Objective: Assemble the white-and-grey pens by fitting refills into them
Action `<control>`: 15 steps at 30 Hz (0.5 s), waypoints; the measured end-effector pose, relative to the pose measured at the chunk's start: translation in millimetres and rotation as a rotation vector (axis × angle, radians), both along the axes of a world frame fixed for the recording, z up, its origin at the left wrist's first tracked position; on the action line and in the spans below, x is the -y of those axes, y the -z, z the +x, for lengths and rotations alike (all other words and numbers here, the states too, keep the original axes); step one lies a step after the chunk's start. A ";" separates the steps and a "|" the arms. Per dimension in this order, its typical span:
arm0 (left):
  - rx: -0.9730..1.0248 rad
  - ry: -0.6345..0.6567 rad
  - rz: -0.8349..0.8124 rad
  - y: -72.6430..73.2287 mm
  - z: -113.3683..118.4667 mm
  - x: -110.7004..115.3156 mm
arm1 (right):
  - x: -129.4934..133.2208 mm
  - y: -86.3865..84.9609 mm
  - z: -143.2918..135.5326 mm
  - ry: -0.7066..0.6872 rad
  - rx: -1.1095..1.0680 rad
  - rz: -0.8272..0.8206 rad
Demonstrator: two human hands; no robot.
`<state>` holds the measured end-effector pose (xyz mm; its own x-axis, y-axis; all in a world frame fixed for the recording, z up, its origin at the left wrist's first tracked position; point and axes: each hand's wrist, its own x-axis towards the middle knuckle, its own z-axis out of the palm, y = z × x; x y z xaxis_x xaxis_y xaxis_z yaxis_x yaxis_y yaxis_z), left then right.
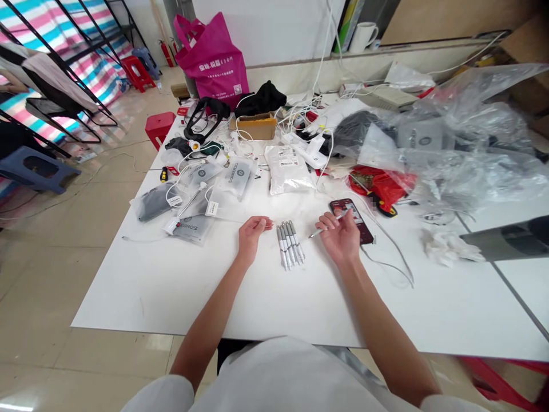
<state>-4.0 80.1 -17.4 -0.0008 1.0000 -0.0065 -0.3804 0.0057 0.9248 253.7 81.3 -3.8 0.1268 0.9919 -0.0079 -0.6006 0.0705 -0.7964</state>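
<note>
Several white and grey pens [290, 245] lie side by side on the white table [171, 297], between my two hands. My right hand [338, 233] is closed around a slim pen [316, 233], its tip pointing left. Under and behind that hand lies a phone [364, 229] with its screen lit and a cable beside it. My left hand [253, 234] rests just left of the pens, fingers curled together and pointing right; whether something small is between them cannot be made out.
Packaged pouches [193, 228] lie at the left. A white parcel [288, 170], tangled cables and an orange-brown box [256, 127] stand farther back. Clear plastic bags [472, 149], a red bag [384, 184], crumpled tissue [450, 247] and a dark cylinder [510, 239] are at the right.
</note>
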 end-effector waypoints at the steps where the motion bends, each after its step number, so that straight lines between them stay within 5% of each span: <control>1: 0.008 -0.002 -0.010 0.0 -0.2 -0.4 | 0.2 -1.2 2.9 0.003 -0.011 0.000; 15: 0.000 0.014 -0.008 -5.3 2.0 2.2 | 2.9 -4.6 11.1 0.031 -0.048 0.054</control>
<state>-2.0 77.8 -12.1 0.0130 0.9998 -0.0148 -0.3803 0.0186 0.9247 264.8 78.4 0.8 0.1580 0.9867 0.0383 -0.6347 0.1312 -0.7615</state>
